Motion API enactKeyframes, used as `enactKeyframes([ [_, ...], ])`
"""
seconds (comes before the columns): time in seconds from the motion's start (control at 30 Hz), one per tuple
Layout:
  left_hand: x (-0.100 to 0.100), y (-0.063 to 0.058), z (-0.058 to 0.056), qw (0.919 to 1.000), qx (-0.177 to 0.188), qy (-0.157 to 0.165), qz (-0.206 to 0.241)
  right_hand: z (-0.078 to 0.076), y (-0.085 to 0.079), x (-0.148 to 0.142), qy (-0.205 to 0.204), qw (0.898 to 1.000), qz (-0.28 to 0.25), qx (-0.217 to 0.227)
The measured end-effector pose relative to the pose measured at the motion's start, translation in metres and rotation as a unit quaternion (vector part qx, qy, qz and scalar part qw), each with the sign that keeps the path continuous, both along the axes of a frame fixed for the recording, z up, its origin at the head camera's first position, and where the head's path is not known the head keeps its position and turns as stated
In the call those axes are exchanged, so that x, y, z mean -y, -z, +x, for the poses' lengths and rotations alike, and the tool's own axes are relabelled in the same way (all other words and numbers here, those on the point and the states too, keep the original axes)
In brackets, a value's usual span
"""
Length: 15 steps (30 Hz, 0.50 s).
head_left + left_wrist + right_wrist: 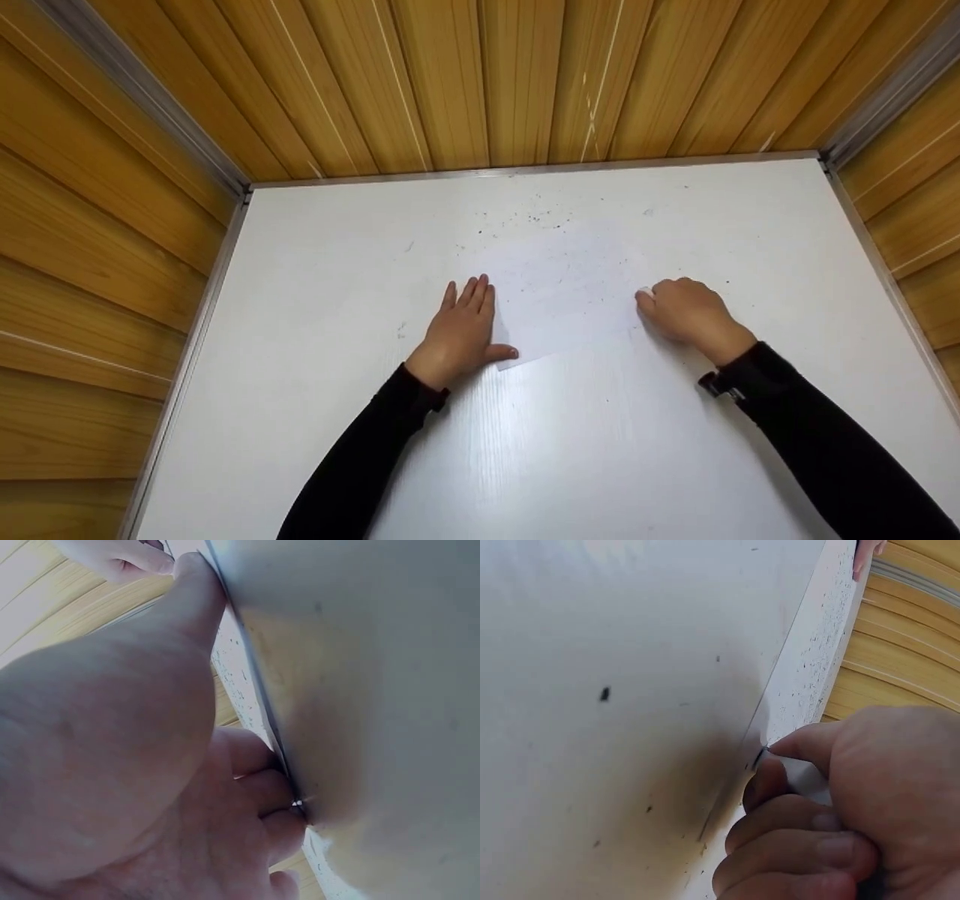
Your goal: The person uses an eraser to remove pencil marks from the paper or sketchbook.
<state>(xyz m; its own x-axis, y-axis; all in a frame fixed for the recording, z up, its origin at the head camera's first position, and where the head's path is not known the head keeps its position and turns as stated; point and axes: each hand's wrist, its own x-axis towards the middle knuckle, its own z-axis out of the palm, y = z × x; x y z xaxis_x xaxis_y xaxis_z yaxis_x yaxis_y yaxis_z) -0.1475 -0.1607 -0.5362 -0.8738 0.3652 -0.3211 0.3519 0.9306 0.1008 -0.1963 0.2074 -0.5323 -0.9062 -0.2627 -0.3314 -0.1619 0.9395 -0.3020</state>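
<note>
A white sheet of paper lies on the white table, sprinkled with dark crumbs. My left hand rests flat on the paper's left edge, fingers straight and the thumb spread over the near corner. At the right edge of the sheet, my right hand pinches a small white eraser between thumb and curled fingers. Most of the eraser is hidden in the hand; part of its white side shows in the right wrist view. The eraser is down at the paper's surface there.
Dark crumbs lie scattered on the table beyond the sheet. Wood-look panel walls stand behind the table and along both sides, with a metal rail at its far edge.
</note>
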Motion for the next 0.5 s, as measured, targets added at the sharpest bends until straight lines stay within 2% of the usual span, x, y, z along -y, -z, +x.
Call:
enactKeyframes([
  [0.23,-0.001,-0.003,-0.003,1.0,-0.002,0.002,0.003,0.003,-0.005,0.023,0.009,0.999,-0.043,-0.01],
  [0.33,-0.001,-0.003,-0.004,1.0,0.001,0.0,0.008,0.004,-0.005,0.047,-0.003,0.998,-0.057,0.0],
  [0.5,0.0,-0.001,-0.002,0.9999,-0.004,0.004,0.01,0.008,-0.008,0.101,-0.052,0.997,-0.059,0.011],
])
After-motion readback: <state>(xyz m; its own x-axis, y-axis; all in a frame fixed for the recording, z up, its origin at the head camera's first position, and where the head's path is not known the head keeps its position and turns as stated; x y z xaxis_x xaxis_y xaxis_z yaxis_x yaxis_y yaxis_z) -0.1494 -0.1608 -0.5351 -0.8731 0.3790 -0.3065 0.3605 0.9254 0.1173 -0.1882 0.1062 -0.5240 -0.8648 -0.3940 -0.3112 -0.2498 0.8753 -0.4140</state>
